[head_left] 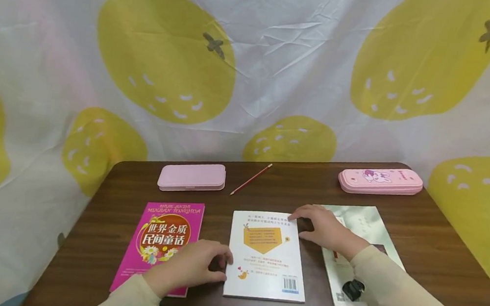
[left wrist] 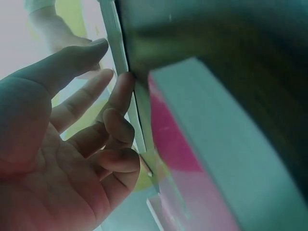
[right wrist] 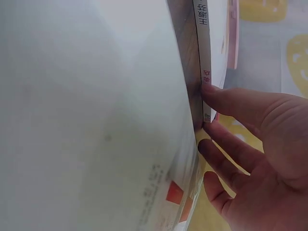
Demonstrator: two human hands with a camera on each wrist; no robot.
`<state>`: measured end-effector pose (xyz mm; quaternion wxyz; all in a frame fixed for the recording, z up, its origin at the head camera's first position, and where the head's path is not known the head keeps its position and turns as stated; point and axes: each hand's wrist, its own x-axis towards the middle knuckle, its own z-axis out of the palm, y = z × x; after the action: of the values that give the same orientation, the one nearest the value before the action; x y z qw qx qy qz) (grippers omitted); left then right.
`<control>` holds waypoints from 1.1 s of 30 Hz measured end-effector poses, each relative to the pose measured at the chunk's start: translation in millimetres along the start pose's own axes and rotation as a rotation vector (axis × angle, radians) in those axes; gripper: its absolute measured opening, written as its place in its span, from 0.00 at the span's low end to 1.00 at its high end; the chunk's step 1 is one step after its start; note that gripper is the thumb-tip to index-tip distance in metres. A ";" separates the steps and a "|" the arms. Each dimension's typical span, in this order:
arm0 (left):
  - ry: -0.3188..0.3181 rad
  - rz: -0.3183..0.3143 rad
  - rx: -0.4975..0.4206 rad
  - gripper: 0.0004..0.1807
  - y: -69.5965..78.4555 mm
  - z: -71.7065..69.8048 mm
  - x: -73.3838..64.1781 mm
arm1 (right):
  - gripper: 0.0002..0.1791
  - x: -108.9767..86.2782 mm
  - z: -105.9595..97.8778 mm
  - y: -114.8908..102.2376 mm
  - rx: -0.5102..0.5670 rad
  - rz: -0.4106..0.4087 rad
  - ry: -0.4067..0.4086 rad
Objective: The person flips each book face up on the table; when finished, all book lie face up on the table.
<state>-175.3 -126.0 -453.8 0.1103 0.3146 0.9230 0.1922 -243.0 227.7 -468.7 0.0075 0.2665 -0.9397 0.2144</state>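
A white book (head_left: 261, 263), back cover up with a yellow panel and a barcode, lies flat on the table between both hands. My left hand (head_left: 196, 265) is at its left edge, thumb and loosely bent fingers right at the side, the wrist over a pink storybook (head_left: 133, 255). At the far right corner of the white book is my right hand (head_left: 324, 227). In the right wrist view its thumb (right wrist: 231, 101) touches the spine (right wrist: 204, 62) and the other fingers extend by the corner. Under the right forearm lies a pale green book (head_left: 362, 223).
Behind the books on the brown wooden table (head_left: 298, 192) are a plain pink case (head_left: 191, 176) at left, a red pencil (head_left: 251, 179) near the middle and a pink pencil case with a rabbit (head_left: 379, 181) at right. A lemon-print cloth (head_left: 253, 65) hangs along the back edge.
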 end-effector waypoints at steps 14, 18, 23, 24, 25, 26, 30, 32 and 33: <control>-0.012 -0.030 -0.167 0.13 4.0 6.7 6.2 | 0.23 3.3 -5.4 0.8 0.099 0.072 0.008; 0.001 -0.038 -0.190 0.13 4.2 6.7 4.4 | 0.22 5.5 -6.7 2.9 0.106 0.060 0.029; -0.001 -0.050 -0.205 0.11 2.3 7.3 1.9 | 0.20 4.9 -7.0 5.0 0.131 0.060 0.016; -0.007 -0.053 -0.207 0.10 2.1 7.2 1.4 | 0.20 4.8 -6.8 5.7 0.136 0.063 0.013; -0.013 -0.055 -0.210 0.10 2.0 7.0 0.8 | 0.20 4.5 -6.7 6.4 0.144 0.067 0.007; -0.020 -0.058 -0.214 0.09 2.0 6.7 0.2 | 0.20 4.2 -6.7 7.0 0.153 0.072 0.001; -0.030 -0.072 -0.219 0.09 2.7 6.1 -4.0 | 0.19 3.6 -6.2 9.3 0.172 0.075 -0.013; -0.032 -0.080 -0.217 0.11 3.7 6.3 -6.8 | 0.19 3.0 -6.0 10.2 0.173 0.068 -0.016; -0.032 -0.083 -0.213 0.13 4.2 6.8 -8.2 | 0.19 2.7 -5.9 10.4 0.171 0.065 -0.016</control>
<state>-164.5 -126.2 -457.5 0.1658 0.2656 0.9077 0.2793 -251.1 236.7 -467.2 -0.0296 0.2374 -0.9260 0.2921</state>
